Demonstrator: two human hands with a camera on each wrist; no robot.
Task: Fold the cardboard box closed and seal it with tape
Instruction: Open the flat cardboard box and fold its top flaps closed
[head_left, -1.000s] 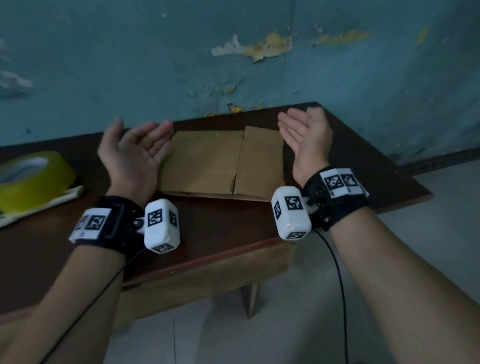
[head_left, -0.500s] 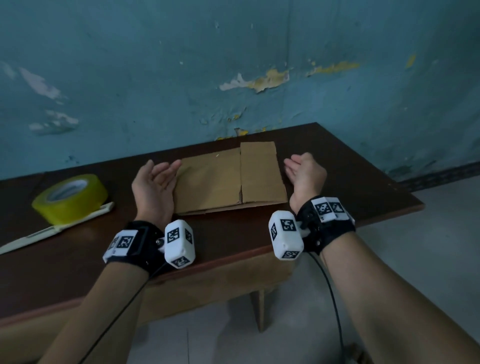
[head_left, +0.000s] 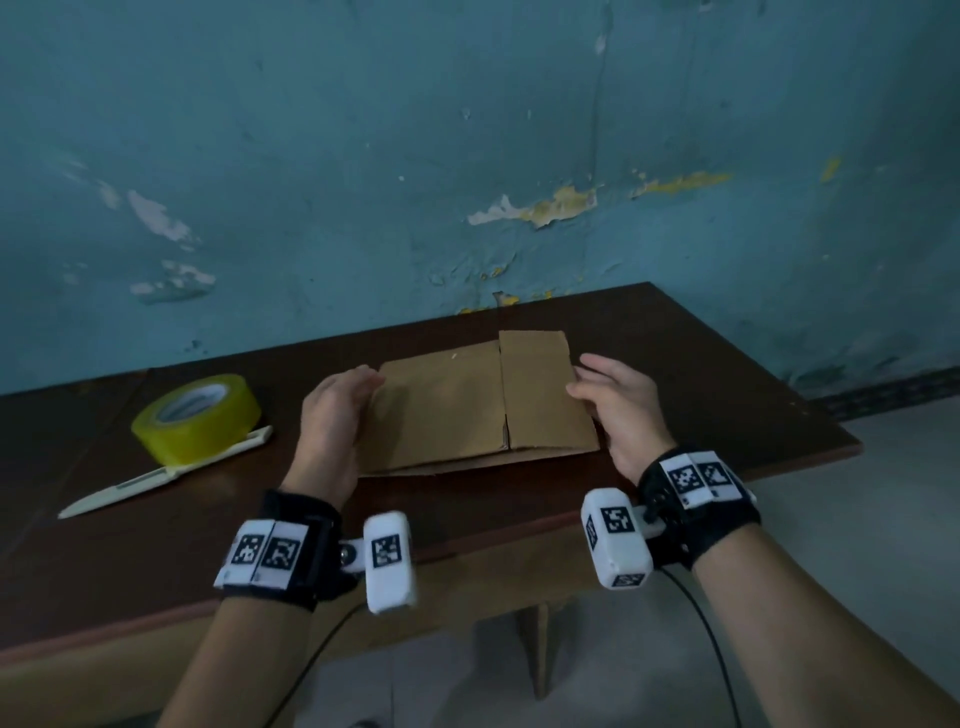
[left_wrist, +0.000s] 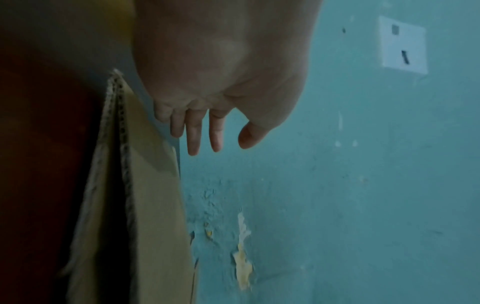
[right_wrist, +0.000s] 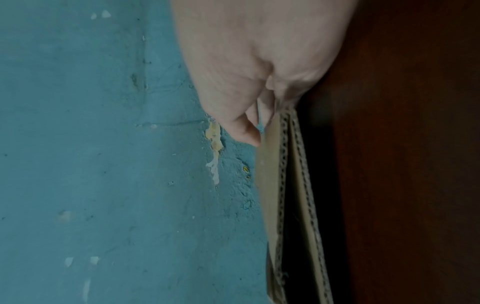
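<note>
A flattened brown cardboard box (head_left: 452, 410) lies on the dark wooden table (head_left: 467, 514), with its flaps flat and a slit between two panels. My left hand (head_left: 358, 389) is at the box's left edge with its fingers straight. In the left wrist view the left hand (left_wrist: 221, 144) hovers beside the box's corrugated edge (left_wrist: 153, 205) with the thumb spread apart. My right hand (head_left: 587, 376) is at the box's right edge, thumb against the top face. In the right wrist view the right hand (right_wrist: 255, 127) has its thumb tip on the cardboard (right_wrist: 272, 185), and its fingers are mostly hidden.
A yellow tape roll (head_left: 197, 418) stands on the table to the left of the box. A white utility knife (head_left: 156, 475) lies partly under the roll. A peeling blue wall (head_left: 467, 156) runs behind the table. The table's front edge is just before my wrists.
Both hands came down from palms-up above the table and settled at the box's left and right edges. My head has drawn back, so the table shows lower and wider in view.
</note>
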